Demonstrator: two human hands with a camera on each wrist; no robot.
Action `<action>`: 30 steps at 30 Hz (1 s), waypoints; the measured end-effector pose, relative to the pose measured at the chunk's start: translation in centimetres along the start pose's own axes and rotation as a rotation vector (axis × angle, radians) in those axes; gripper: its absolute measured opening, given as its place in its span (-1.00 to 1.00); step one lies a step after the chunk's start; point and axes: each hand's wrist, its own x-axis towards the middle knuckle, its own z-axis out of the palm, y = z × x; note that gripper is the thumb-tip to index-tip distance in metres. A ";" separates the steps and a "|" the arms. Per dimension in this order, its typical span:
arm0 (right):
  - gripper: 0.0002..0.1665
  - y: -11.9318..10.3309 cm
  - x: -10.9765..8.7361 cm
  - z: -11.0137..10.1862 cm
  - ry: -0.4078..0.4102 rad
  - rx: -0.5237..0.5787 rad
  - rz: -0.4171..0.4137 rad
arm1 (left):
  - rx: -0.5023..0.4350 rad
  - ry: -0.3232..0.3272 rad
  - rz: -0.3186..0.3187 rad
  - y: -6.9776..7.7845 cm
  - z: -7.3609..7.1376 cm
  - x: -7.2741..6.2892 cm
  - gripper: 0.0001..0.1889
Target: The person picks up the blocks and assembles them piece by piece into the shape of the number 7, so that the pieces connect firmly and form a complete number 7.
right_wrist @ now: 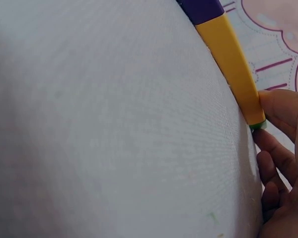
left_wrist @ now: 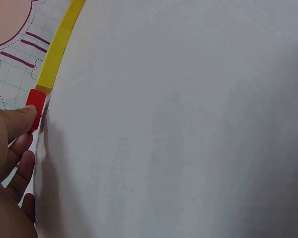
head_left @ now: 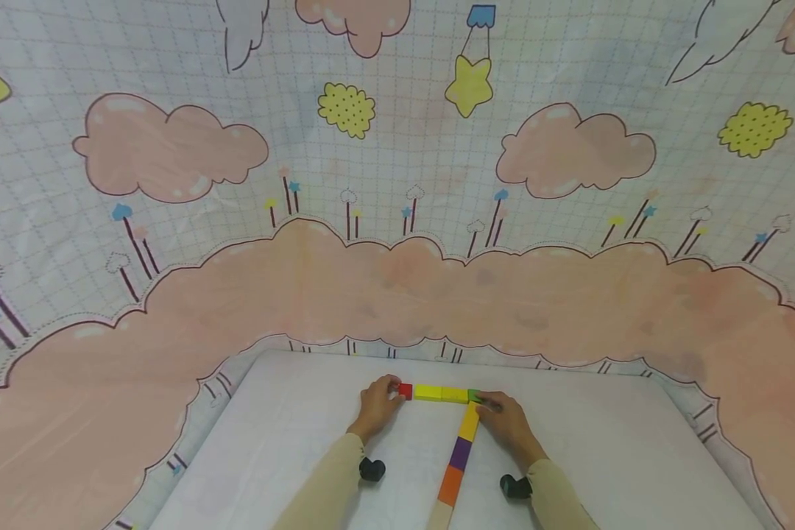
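At the far part of the white table, my left hand (head_left: 376, 409) pinches a small red block (head_left: 405, 391) between thumb and fingers. In the left wrist view the red block (left_wrist: 36, 106) is right at the end of a yellow block (left_wrist: 52, 62). Two yellow blocks (head_left: 440, 394) run in a row from there to a green block (head_left: 474, 395). My right hand (head_left: 509, 427) holds the green block at the corner, its thumb against the orange-yellow block (right_wrist: 233, 69). The green block is mostly hidden in the right wrist view.
A line of blocks leads from the corner toward me: orange-yellow, purple (head_left: 460, 453), orange (head_left: 450, 486) and a pale wooden one (head_left: 440, 515). The white tabletop (head_left: 271, 412) ends just behind the row. A cloud-patterned cloth (head_left: 397, 287) hangs beyond it.
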 end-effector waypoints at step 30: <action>-0.62 0.0 0.1 0.1 -0.004 -0.002 0.008 | 0.036 0.001 0.009 0.3 0.6 0.3 -0.68</action>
